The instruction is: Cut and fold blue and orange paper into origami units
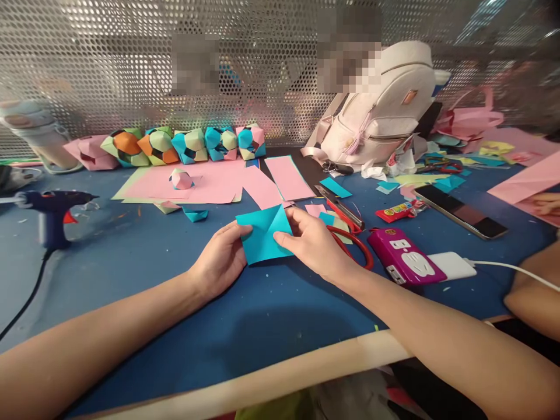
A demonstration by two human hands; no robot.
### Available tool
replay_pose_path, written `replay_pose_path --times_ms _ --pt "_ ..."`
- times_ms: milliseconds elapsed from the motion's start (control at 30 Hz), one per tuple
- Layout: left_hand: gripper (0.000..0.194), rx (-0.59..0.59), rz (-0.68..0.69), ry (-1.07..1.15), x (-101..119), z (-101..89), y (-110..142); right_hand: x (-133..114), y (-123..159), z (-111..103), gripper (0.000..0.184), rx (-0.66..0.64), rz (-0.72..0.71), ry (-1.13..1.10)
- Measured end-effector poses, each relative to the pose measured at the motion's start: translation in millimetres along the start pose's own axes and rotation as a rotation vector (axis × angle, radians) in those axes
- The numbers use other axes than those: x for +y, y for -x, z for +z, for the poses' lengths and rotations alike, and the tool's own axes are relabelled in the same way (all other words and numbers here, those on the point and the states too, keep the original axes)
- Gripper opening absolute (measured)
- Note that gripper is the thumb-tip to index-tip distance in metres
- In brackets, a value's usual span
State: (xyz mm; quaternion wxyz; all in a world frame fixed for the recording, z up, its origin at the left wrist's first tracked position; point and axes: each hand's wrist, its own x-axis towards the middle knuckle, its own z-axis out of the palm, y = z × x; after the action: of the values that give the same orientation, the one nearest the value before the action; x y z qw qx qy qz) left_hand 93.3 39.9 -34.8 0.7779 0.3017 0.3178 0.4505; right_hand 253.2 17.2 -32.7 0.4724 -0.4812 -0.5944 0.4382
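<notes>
Forearms [144,312] angled inward, left hand [222,256] and right hand [315,242] apart, thumbs [285,240] extended, fingers [300,216] bent

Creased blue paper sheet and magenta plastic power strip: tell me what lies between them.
The head view shows the right hand, the red-handled metal scissors and small paper scraps between them.

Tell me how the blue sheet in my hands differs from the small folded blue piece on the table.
The blue sheet is held in your left hand and right hand; the folded blue piece rests on the table. The blue sheet is broad and mostly open, while the folded blue piece is a smaller, pointed shape. Both look like blue paper.
</notes>
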Motion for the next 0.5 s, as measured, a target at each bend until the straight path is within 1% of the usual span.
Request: replay_pose_path --times_ms 167,333,500 --pt "0.004 0.030 0.005 -0.037 -1.2 2.2 3.6 -0.4 1.2 -1.1 0.014 0.007 -0.022 0.001" --pt "0.020 -0.048 0.058 -0.129 -3.2 0.4 6.0 -2.7 1.8 -2.1 0.012 0.032 -0.020 -0.021" --pt "0.026 -0.076 0.088 -0.193 -4.4 -0.2 7.6 -2.1 2.1 -2.3 0.013 0.023 0.037 -0.045"
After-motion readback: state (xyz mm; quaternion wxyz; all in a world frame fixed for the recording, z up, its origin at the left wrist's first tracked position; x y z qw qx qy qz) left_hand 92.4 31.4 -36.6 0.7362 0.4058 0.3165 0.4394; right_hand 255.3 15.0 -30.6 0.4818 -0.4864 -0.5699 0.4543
